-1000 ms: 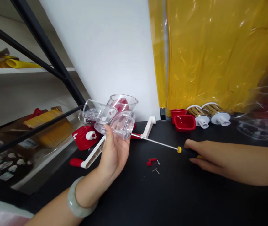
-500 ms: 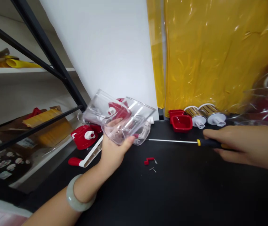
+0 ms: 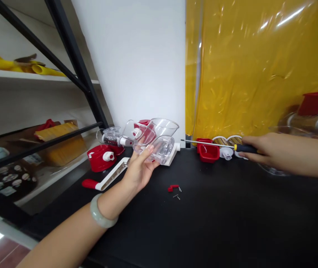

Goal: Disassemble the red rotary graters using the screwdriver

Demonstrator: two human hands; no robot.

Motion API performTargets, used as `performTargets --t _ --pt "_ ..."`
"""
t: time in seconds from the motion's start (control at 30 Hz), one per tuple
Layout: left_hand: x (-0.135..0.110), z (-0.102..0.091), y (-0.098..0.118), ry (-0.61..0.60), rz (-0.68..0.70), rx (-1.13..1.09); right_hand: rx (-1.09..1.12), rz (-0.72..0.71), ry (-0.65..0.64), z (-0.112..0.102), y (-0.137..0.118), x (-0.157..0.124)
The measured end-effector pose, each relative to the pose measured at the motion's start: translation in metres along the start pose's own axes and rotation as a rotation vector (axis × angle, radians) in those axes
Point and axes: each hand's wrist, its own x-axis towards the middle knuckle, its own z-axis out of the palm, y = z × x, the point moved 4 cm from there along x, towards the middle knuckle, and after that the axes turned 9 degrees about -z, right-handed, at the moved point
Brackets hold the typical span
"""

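My left hand [image 3: 140, 167] is closed around a clear plastic hopper [image 3: 163, 128], held above the black table. The handle of a long screwdriver [image 3: 245, 148] is in my right hand [image 3: 270, 150], its thin shaft pointing left toward the hopper but apart from it. Beneath my left hand lies a white crank handle [image 3: 114, 174] with a red knob. Nearby on the table are a small red plastic part [image 3: 172, 187] and several tiny screws [image 3: 178, 197]. Behind the hopper stand a red base part [image 3: 144, 130] and a white part, both partly hidden.
A red suction base [image 3: 100, 158] sits at left, beside a clear piece with a grater drum [image 3: 110, 139]. Red trays [image 3: 209, 152] and white-ended metal drums [image 3: 227, 153] stand at the back. Shelving with a black frame [image 3: 89, 100] borders the left; a blurred clear-and-red assembly [image 3: 315, 111] is at right.
The hopper has turned in my left hand. My right hand has drawn the screwdriver up, its tip now farther from the hopper. The camera view has shifted slightly.
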Motion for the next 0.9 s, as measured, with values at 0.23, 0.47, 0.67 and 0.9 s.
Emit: performTargets --t 0.23,0.47,0.67,0.9 --pt "-0.004 0.006 -0.009 -0.136 -0.138 -0.098 -0.438 0.161 -0.029 -0.028 -0.017 -0.015" --pt "-0.013 0.009 -0.014 -0.173 -0.228 -0.162 -0.013 -0.084 0.393 -0.033 -0.086 -0.005" --pt "-0.016 0.014 -0.025 -0.257 -0.200 -0.104 0.319 -0.278 0.327 0.011 -0.128 0.012" --pt "-0.017 0.009 -0.033 -0.176 -0.148 -0.117 0.398 -0.317 0.263 0.040 -0.147 0.022"
